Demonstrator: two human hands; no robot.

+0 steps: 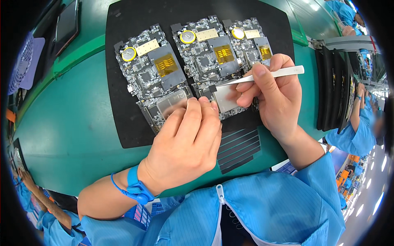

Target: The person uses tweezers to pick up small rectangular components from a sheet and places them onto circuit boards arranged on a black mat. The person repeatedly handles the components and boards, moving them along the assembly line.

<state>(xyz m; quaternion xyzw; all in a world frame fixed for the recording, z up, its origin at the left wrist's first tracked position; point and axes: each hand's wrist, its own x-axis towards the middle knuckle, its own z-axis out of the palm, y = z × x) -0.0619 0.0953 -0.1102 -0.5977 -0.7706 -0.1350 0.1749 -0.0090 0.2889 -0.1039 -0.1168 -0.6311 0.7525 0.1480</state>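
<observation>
Three circuit boards lie side by side on a black mat [127, 127]: a left board [143, 77], a middle board [203, 61] and a right board [248, 55]. Each carries a round yellow-rimmed coin cell and amber tape over a grey plate. My right hand [276, 92] grips white-handled tweezers [289, 71], whose tips reach the middle board beside a small dark piece [212, 88]. My left hand [184, 141], with a blue wrist strap [137, 187], rests over the lower ends of the left and middle boards. Its fingers are bent together; whatever the fingertips hold is hidden.
A sheet of dark strips [239, 149] lies on the green table [78, 123] by the mat's near edge. Black trays [328, 90] stand stacked at right. At far left are a purple basket [30, 61] and a dark flat panel [67, 24]. People in blue work on both sides.
</observation>
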